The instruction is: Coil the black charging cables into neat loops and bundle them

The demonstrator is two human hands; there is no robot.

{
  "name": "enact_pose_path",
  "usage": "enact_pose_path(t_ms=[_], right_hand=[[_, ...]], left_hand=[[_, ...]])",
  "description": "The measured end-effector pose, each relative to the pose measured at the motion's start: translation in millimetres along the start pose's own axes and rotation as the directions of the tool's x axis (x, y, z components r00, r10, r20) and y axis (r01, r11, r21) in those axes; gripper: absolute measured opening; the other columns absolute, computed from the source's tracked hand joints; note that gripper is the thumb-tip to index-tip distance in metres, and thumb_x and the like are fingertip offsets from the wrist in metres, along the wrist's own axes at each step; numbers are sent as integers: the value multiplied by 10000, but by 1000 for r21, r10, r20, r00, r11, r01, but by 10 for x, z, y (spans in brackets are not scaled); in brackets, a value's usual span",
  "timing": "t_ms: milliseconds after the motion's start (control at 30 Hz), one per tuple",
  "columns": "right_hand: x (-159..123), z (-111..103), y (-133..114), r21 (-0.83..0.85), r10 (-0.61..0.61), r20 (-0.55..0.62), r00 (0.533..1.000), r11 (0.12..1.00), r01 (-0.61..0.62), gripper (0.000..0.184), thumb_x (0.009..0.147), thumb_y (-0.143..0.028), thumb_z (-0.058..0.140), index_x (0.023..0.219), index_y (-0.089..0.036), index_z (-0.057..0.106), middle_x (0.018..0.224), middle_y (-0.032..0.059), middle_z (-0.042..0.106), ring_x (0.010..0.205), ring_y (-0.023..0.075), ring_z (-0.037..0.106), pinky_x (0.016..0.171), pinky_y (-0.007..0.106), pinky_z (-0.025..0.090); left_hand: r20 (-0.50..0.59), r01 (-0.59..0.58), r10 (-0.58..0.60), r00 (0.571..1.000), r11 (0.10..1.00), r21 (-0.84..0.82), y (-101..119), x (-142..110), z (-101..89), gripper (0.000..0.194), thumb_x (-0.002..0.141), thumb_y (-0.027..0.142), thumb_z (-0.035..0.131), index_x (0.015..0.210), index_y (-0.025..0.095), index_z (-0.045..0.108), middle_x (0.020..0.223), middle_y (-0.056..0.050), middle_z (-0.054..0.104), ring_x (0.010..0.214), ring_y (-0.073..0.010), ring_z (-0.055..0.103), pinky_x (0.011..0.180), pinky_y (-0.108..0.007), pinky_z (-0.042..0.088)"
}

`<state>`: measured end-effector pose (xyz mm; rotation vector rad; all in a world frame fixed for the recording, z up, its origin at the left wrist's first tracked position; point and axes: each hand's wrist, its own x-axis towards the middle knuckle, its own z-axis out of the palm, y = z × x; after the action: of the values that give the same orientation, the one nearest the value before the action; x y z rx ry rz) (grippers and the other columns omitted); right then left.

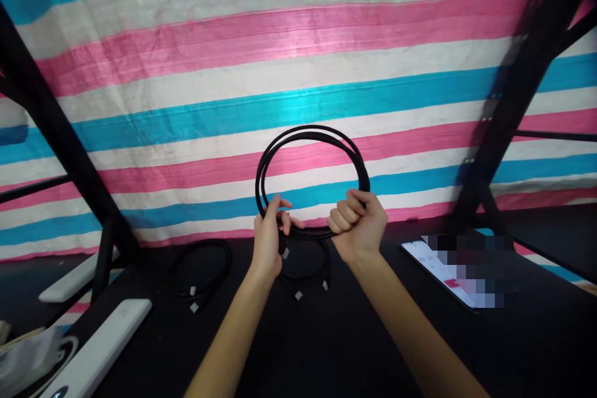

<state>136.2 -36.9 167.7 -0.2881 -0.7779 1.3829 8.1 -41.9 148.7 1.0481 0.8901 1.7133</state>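
I hold a black cable (310,132) wound into a round coil, raised upright above the black table (326,348). My left hand (268,233) pinches the coil's lower left side, fingers closed on the strands. My right hand (359,221) is a fist wrapped round the coil's lower right side. A silver plug end hangs just below my left hand. Under the coil another black cable (308,270) lies on the table with silver plugs showing.
A third coiled black cable (200,267) lies at the left. A phone (443,270) with a lit screen lies at the right. White bars (100,345) sit at the lower left. Black frame posts (51,124) stand on both sides before a striped tarp (280,43).
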Motion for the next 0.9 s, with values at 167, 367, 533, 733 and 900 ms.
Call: enact_pose_path(t_ms=[167,367,533,733,900], right_hand=[[15,-37,44,16,-58,29,998,998,57,479,659,-317,524,495,-209,87,410,-89,12,332,53,35,318,229,114],[-30,-43,90,-20,-62,169,984,998,66,489,694,-387,510,491,-213,100,413,-93,23,326,53,39,319,212,158],[-5,-4,83,-6,126,211,969,992,-128,460,673,-331,534,482,-211,133,410,-94,54,349,55,47,321,200,125],[157,-139,168,19,128,87,988,991,-131,384,663,-330,552,507,-220,218,398,-109,101,371,57,18,296,190,74],[193,-221,208,26,84,124,989,996,-87,475,676,-345,533,487,-217,116,388,-102,50,338,53,27,289,189,120]], left_hand=[[-209,-8,30,977,994,107,-43,34,-3,318,675,323,707,960,252,585,936,6,601,951,-149,565,775,-223,414],[-93,278,-313,945,920,-276,-42,41,20,381,671,317,700,996,223,525,895,-15,627,783,-141,618,691,-242,459],[-96,134,-161,982,960,-244,-47,130,-77,341,657,292,704,958,163,610,443,114,316,443,-54,398,516,-164,358],[-170,7,-27,985,993,-116,-129,143,-91,456,671,445,684,1013,158,593,427,124,265,384,-58,319,428,-176,278],[-169,-40,31,985,998,-52,-231,141,-35,272,731,357,626,931,189,551,436,111,364,414,-69,403,493,-187,354]])
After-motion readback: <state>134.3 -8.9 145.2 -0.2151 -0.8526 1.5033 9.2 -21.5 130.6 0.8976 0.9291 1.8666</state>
